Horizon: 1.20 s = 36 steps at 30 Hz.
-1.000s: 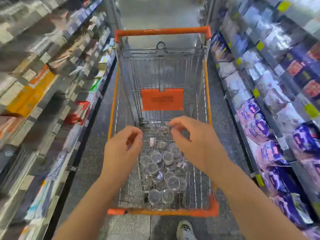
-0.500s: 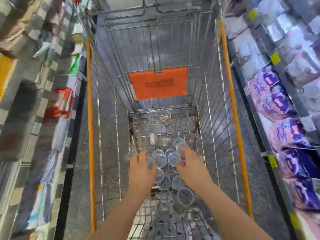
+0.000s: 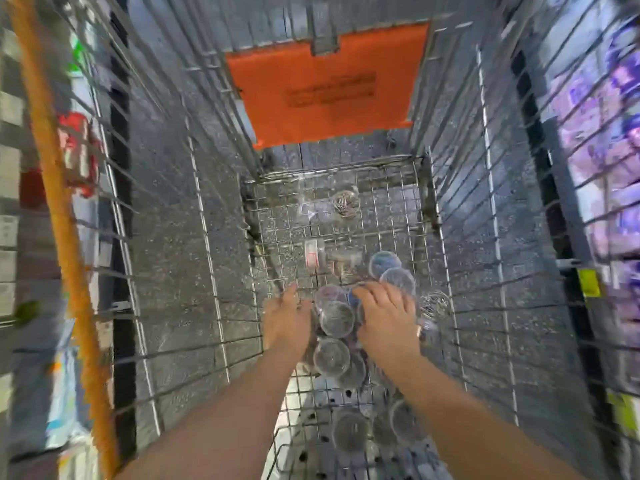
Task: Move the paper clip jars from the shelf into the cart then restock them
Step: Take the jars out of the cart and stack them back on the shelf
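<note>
The paper clip jars (image 3: 336, 318) lie in a loose heap on the wire bottom of the cart (image 3: 460, 237), mostly at the near end and right of centre. They are short, clear, round tubs. Most stand upright, their axis vertical and their lids facing up at the camera. One by the right wall (image 3: 434, 304) lies tipped on its side with the clips showing through. One far jar (image 3: 346, 202) sits alone near the front end, well apart from the heap. At least eleven can be picked out, but the heap overlaps and blurs, so the full count cannot be told. A few lids look tinted blue or pink. One small flat pack with a red label (image 3: 313, 252) lies just beyond the heap.

Both hands are down inside the cart. The left hand (image 3: 287, 320) is at the left edge of the heap, back to the camera, fingers pointing forward and down. The right hand (image 3: 386, 313) lies over the tops of several jars, fingers spread toward the left. Whether either hand grips a jar cannot be told.

One orange panel (image 3: 329, 88) hangs on the cart's far wall, and an orange rim (image 3: 52, 202) runs along its left side. Dark speckled floor (image 3: 166, 237) shows through the wires. Blurred shelves stand on both sides, with purple packs (image 3: 616, 133) on the right.
</note>
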Each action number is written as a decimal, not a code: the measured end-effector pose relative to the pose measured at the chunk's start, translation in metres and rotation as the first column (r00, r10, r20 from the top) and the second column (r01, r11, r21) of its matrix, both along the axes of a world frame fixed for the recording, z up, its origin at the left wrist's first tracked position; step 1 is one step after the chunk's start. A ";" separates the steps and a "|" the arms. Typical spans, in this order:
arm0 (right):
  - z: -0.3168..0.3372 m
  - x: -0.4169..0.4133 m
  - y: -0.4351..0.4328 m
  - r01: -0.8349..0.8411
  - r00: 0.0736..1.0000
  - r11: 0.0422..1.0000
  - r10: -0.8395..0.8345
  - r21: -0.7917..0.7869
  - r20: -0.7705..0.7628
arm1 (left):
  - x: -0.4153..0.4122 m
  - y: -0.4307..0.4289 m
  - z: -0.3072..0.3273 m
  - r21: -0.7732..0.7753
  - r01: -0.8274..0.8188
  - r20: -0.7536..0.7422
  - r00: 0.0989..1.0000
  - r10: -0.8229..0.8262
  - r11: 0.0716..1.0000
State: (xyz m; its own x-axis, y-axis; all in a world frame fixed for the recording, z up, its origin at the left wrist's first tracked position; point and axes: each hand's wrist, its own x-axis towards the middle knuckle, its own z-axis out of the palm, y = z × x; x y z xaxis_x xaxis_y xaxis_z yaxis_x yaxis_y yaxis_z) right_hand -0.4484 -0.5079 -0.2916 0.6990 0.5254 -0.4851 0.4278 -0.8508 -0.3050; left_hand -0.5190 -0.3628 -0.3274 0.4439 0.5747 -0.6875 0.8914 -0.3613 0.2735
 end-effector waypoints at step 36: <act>-0.031 -0.004 0.022 -0.413 0.907 0.899 0.421 -0.144 0.025 | 0.008 -0.019 -0.002 0.153 0.568 -0.089 0.823 -0.561 0.808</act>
